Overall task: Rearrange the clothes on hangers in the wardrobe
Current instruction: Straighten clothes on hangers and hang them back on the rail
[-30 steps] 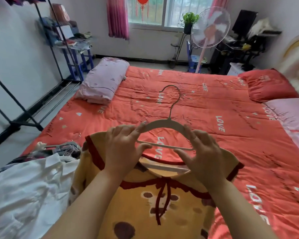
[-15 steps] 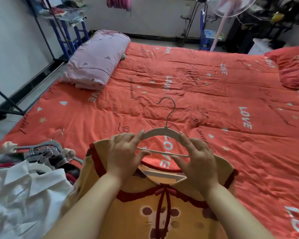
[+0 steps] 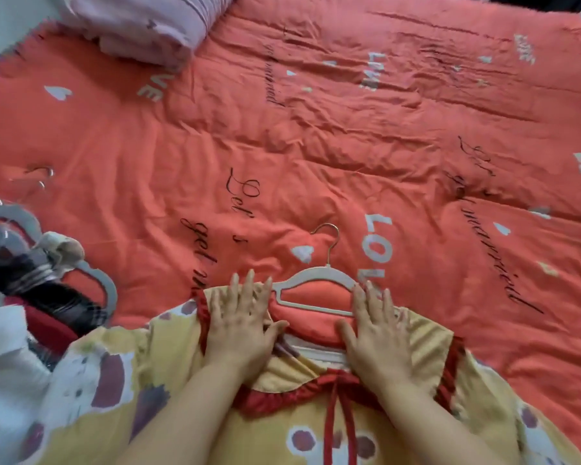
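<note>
1. The bed (image 3: pixel 349 146), under a red-orange quilt printed with "LOVE" and script, carries everything and fills the view.
2. A yellow top (image 3: pixel 426 347) with dark blotches, red trim and a red neck tie lies flat at the bed's near edge, neckline pointing toward the far edge.
3. A heap of clothes and spare hangers (image 3: pixel 47 280) sits at the bed's left edge, with a white shirt (image 3: pixel 4 364) nearer the near left corner.
4. A folded pink bundle (image 3: pixel 141 25) lies toward the far left corner.
5. The left hand (image 3: pixel 239 327) and the right hand (image 3: pixel 376 333) rest flat on the top's two shoulders. Their fingers are straight and slightly apart, pressing the cloth and clamped on nothing.
6. The white hanger (image 3: pixel 326 269) lies in the neckline between the hands. Its two ends are under the shoulder fabric and its metal hook points toward the far edge.
7. Step in hand, as I judge it: seating the top on its hanger, nearly done. The next move calls for smoothing the shoulders evenly, then taking hold at the hook or neck and lifting, so the top does not slip off before it goes to the wardrobe.
8. Half a second ago both hands gripped the hanger's arms, and its lower bar was just above the neckline. Now it lies lower, with its ends tucked into the top, and the hands have let go to press flat. The view has also tipped down toward the bed.
</note>
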Demonstrator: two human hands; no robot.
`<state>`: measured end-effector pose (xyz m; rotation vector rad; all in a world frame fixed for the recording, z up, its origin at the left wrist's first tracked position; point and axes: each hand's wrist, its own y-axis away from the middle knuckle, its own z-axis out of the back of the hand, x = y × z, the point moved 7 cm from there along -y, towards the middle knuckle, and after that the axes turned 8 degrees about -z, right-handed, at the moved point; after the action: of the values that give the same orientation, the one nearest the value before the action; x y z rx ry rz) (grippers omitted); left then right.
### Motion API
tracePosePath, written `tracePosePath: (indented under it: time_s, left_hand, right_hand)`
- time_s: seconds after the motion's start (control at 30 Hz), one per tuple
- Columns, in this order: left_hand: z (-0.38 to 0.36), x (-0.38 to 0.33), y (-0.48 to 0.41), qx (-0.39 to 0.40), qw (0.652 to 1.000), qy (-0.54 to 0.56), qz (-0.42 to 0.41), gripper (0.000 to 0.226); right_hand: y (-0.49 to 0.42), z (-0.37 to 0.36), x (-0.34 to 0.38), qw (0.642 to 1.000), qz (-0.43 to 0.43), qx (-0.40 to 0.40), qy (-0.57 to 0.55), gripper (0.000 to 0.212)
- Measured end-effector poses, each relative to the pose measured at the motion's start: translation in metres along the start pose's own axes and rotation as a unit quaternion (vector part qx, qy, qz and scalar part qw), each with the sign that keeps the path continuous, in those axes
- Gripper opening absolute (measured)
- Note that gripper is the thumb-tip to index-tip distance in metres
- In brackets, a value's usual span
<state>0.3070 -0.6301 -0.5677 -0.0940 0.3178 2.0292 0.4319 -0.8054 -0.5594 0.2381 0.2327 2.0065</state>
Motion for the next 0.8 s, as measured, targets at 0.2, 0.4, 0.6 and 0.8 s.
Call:
tracePosePath:
  time_s: [0.2, 0.4, 0.6, 0.8]
  left_hand:
    - [-0.014, 0.003, -0.005, -0.046, 0.999, -0.019, -0.009, 0.069]
    - [-0.01, 0.002, -0.01, 0.082, 0.997, 0.005, 0.002, 0.076]
    - [0.059, -0.015, 0.024, 0.021, 0.999, 0.026, -0.025, 0.069]
    - [0.133, -0.005, 0.106, -0.013, 1.0, 0.025, -0.007, 0.054]
  right_hand:
    - [-0.008, -0.026, -0.002, 1.0, -0.013, -0.007, 0.024, 0.067]
    - [-0.005, -0.006, 0.004, 0.997, -0.002, 0.075, 0.034, 0.066]
    - [0.036, 0.047, 0.026, 0.997, 0.021, 0.071, 0.011, 0.062]
    - [0.109, 0.108, 0.077, 0.991, 0.113, 0.059, -0.032, 0.06]
